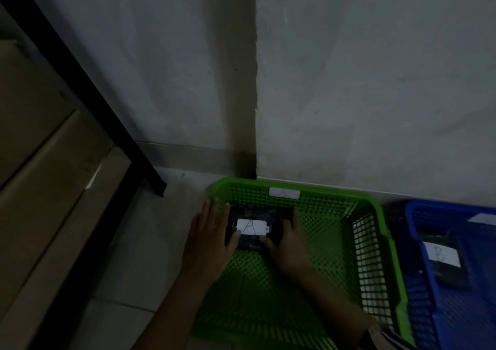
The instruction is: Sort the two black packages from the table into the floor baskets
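A black package (251, 242) with a white label marked "A" lies low inside the green floor basket (373, 210), near its far left corner. My left hand (210, 238) grips the package's left side, with the fingers reaching over the basket's left rim. My right hand (285, 245) holds its right side from inside the basket. A second black package (447, 265) with a white label marked "B" rests in the blue basket (418, 215) at the right.
Both baskets stand on the tiled floor against a grey wall with a jutting corner. A black table leg (128, 140) slants down at the left, with cardboard boxes (40, 162) beside it. Bare floor lies left of the green basket.
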Motion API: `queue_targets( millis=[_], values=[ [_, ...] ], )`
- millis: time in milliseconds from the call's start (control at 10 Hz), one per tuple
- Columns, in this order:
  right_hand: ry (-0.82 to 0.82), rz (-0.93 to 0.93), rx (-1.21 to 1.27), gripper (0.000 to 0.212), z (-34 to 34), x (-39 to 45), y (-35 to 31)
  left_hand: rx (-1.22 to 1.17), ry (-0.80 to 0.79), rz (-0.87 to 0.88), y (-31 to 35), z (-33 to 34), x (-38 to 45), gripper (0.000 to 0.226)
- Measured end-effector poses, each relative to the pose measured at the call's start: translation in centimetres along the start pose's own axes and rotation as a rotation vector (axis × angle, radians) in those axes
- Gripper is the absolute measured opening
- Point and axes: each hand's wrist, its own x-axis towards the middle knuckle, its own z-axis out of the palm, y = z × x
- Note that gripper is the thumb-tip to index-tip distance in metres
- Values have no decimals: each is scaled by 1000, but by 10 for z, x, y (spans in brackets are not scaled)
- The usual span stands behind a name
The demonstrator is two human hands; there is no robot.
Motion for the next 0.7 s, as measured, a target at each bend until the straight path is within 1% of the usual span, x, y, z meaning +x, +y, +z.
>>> queue_targets(
  millis=[100, 200, 300, 400, 500, 600, 700],
  values=[
    [-17, -29, -168, 65, 5, -1, 2, 84, -14, 15, 0, 1, -1, 63],
    [-61, 0, -247, 72, 9, 1, 4, 113, -16, 27, 1, 2, -2, 62],
    [-125, -5, -316, 73, 7, 1, 4, 95, -7, 29, 1, 2, -1, 62],
    [-129, -56, -289, 74, -12, -2, 1, 124, -90, -27, 6, -6, -3, 62],
    [-114, -65, -309, 72, -54, -19, -10, 123, -239, -88, 27, -32, -13, 64],
    [-129, -33, -356, 73, -107, -45, -30, 135, -350, -75, 62, -79, -25, 67],
    [-107, -10, -344, 74, -159, -77, -56, 108, -371, -26, 101, -135, -37, 67]
  ],
)
